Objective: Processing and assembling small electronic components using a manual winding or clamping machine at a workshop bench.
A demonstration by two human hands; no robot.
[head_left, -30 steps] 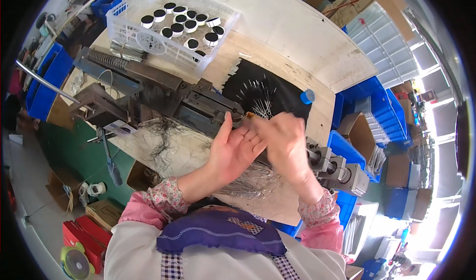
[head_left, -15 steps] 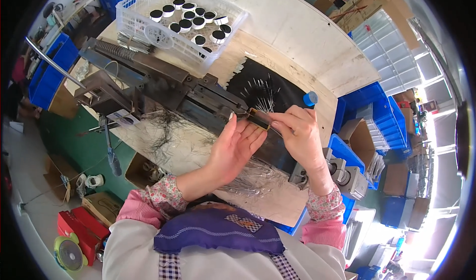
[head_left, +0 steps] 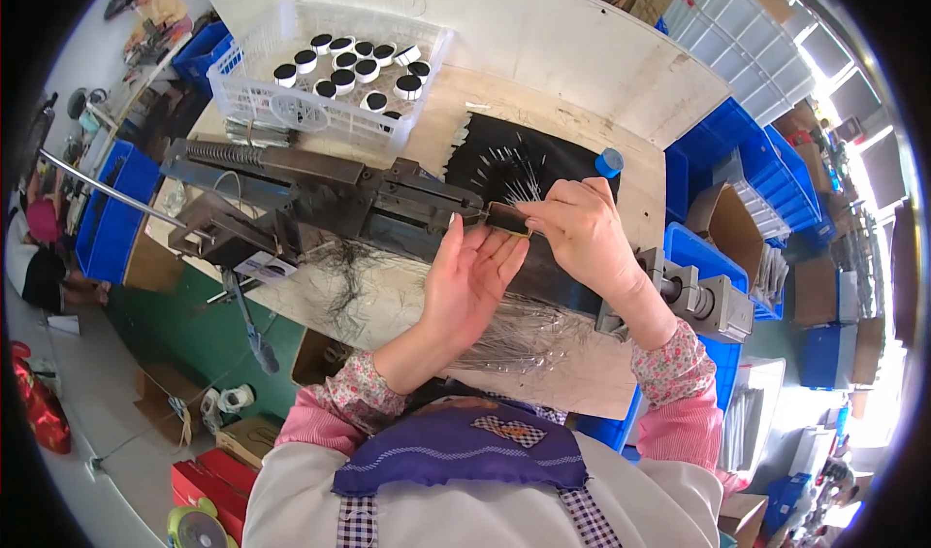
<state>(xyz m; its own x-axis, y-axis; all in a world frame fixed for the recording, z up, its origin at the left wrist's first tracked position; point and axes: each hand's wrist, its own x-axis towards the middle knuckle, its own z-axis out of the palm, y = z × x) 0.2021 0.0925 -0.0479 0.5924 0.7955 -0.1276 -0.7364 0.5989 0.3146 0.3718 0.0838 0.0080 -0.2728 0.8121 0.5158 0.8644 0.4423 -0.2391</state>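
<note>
My right hand (head_left: pixel 584 230) pinches a small flat dark piece (head_left: pixel 508 219) at the end of a long dark metal machine (head_left: pixel 320 199) that lies across the wooden bench. My left hand (head_left: pixel 469 278) is raised beside it with fingers straight and apart, fingertips touching the same piece from below. Behind the hands lies a black mat (head_left: pixel 524 165) strewn with thin metal pins. A heap of fine wire-like strands (head_left: pixel 529 330) lies on the bench under my forearms.
A white plastic basket (head_left: pixel 325 87) with several black-and-white round caps stands at the back left. A small blue cap (head_left: pixel 609 162) sits by the mat. Blue bins (head_left: pixel 737 160) and cardboard boxes crowd the right; another person (head_left: pixel 160 5) works far left.
The view has shifted, so the bench sits lower in the picture. My hands have moved apart slightly; the right hand now holds the dark piece out at the machine's end.
</note>
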